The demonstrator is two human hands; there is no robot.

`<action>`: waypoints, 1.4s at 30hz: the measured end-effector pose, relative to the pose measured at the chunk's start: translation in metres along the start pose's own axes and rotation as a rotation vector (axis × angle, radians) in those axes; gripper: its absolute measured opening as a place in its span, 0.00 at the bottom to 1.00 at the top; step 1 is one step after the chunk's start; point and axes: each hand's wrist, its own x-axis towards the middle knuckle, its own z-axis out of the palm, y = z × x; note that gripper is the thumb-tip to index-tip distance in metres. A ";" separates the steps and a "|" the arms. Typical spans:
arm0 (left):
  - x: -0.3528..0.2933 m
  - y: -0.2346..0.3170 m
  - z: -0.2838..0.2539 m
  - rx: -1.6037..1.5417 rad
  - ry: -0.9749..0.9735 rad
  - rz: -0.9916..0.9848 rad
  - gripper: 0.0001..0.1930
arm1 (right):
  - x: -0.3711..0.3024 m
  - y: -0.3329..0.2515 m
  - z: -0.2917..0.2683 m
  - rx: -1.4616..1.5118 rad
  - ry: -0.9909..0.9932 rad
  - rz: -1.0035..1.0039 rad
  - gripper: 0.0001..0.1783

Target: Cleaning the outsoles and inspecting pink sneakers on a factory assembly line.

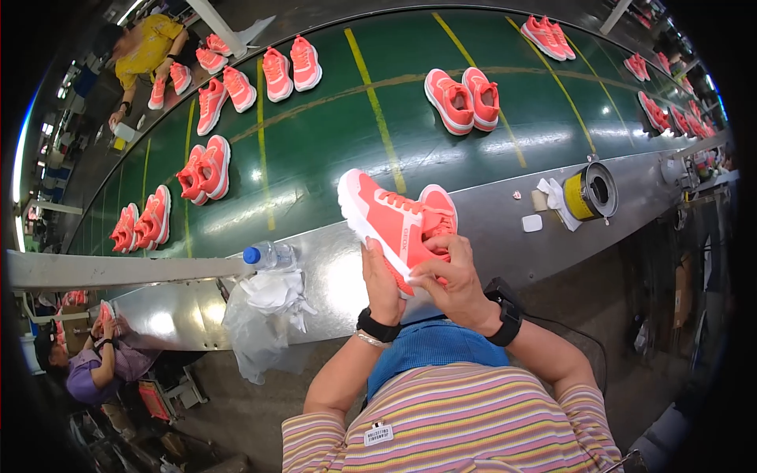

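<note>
above the desk (493, 244), the coral shoe (386, 225) is tilted; left hand (382, 280): fingers clamped on its sole; right hand (459, 285): fingers clamped on its heel edge; second shoe (438, 203): also above the desk; bottle (277, 256), tin (579, 199): on the desk; green belt (315, 162): beyond the desk

Coral shoe (388, 223) in fingers (460, 254), green belt (315, 146)

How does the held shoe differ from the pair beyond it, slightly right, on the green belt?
The held shoe is tilted, side showing; the belt pair stands soles down. Left hand and right hand touch the held shoe; none touches the belt pair. Both have coral uppers, white soles.
</note>
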 end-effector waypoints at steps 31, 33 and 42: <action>0.059 -0.016 -0.106 0.753 -0.201 -0.349 0.16 | 0.024 0.058 -0.022 -0.406 -0.457 -0.024 0.21; 0.082 -0.001 -0.087 0.876 -0.202 -0.279 0.16 | 0.054 0.065 -0.082 0.009 -0.367 0.146 0.24; 0.206 -0.022 0.120 1.625 -0.579 0.477 0.28 | 0.185 0.196 -0.307 -0.615 -0.210 0.096 0.31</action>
